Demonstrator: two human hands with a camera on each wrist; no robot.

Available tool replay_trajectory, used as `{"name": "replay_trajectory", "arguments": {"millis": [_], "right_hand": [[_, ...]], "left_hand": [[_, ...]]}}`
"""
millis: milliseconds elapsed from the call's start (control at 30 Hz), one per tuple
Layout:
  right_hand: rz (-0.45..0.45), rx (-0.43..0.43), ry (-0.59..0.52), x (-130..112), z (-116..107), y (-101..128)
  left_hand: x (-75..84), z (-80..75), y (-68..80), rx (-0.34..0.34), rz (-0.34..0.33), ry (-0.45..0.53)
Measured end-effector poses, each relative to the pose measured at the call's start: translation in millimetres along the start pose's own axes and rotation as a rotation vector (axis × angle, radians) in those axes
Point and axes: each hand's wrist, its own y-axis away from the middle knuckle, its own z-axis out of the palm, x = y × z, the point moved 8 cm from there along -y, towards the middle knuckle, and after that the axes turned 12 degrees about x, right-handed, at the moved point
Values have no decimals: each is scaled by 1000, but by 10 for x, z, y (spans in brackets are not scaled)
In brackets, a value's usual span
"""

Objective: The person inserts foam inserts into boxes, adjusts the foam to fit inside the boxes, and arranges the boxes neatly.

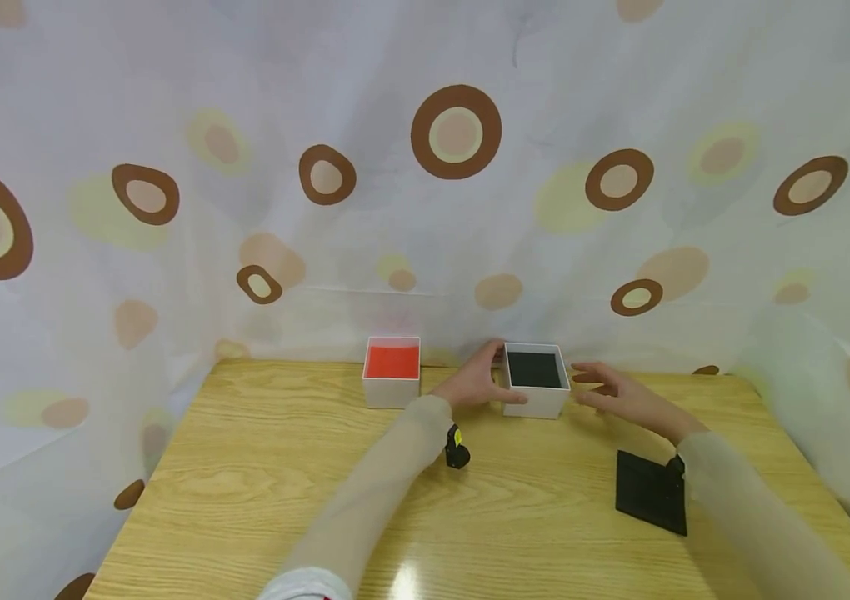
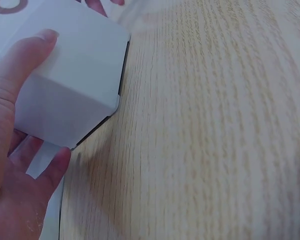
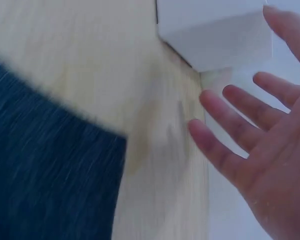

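A white box with a black inside stands near the table's far edge. My left hand holds its left side, with the thumb along the front wall and the fingers at the back. In the left wrist view the thumb lies on the box's white wall, with the left hand wrapped about its corner. My right hand hovers just right of the box with straight, spread fingers and does not touch it. The right wrist view shows that right hand open beside the box.
A second white box with a red inside stands left of the first. A flat black square lies on the wooden table near my right forearm, and shows again as the black square. A patterned curtain hangs behind and at both sides.
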Motion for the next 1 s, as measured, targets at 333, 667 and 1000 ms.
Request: {"name": "replay_trajectory", "arguments": {"millis": [333,667,1000], "right_hand": [[-140,113,209,-1,-120,498],[-171,226,269,134,-280,1070],[-176,291,330,499,-285,1523]], "left_hand": [[25,-23,11,9,11,3],[54,-14,17,3,4,12],[27,14,18,3,3,6]]}}
